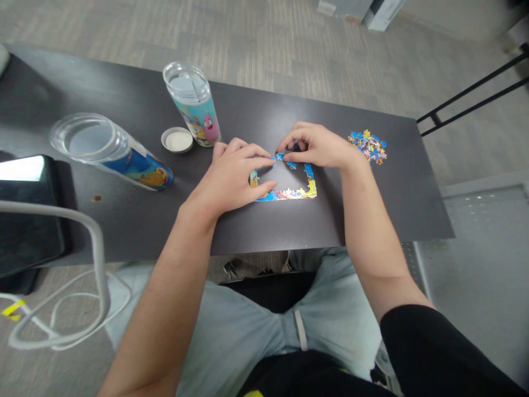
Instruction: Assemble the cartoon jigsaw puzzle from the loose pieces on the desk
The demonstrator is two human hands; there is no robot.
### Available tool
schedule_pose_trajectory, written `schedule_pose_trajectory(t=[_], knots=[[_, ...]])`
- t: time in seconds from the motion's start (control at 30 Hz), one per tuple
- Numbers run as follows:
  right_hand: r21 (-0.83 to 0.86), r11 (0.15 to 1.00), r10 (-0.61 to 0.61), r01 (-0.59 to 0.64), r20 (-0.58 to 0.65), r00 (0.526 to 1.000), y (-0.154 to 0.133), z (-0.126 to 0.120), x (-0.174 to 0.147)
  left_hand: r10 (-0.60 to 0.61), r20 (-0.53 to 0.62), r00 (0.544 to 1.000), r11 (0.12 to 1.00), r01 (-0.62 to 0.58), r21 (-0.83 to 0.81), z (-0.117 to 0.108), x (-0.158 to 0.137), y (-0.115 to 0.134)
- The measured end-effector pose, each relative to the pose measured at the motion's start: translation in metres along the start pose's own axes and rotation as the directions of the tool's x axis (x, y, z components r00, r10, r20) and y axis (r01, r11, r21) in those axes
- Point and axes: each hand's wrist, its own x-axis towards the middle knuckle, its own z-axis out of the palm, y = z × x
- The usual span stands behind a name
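Observation:
A jigsaw puzzle border (pixel 291 194) lies flat on the dark table, with bare tabletop in its middle. My left hand (pixel 237 176) rests over the border's left side, thumb and fingers apart and touching its edge pieces. At the top edge, the thumb and index finger of my right hand (pixel 312 144) close on a small blue puzzle piece (pixel 280 156). Another blue piece (pixel 291 165) lies just under that hand. Part of the top and left border is hidden by my fingers. A heap of loose puzzle pieces (pixel 369 146) sits to the right of my right wrist.
Two clear jars with cartoon labels, a teal one (pixel 196 107) and a blue one (pixel 119 157), stand left of my hands. A white lid (pixel 177 140) lies between them. Farther left are a black device (pixel 31 215) and a white cable (pixel 97 253).

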Motion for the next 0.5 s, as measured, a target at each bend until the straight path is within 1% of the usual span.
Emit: schedule_pose_trajectory(t=[0.17, 0.23, 0.5], knots=[[0.017, 1.0, 0.018, -0.017, -0.037, 0.999, -0.0003, 0.0016, -0.0012, 0.017, 0.014, 1.0, 1.0, -0.017, 0.014, 0.0016, -0.0006, -0.0017], [0.034, 0.999, 0.007, -0.005, -0.046, 0.999, -0.0012, 0.0023, -0.0009, 0.017, 0.013, 1.0, 1.0, -0.018, 0.018, 0.0018, -0.0006, -0.0019], [0.067, 0.997, -0.045, 0.046, -0.012, 0.999, -0.0033, 0.0077, 0.0023, 0.016, 0.013, 1.0, 0.999, -0.017, 0.036, 0.0022, -0.0002, -0.0009]])
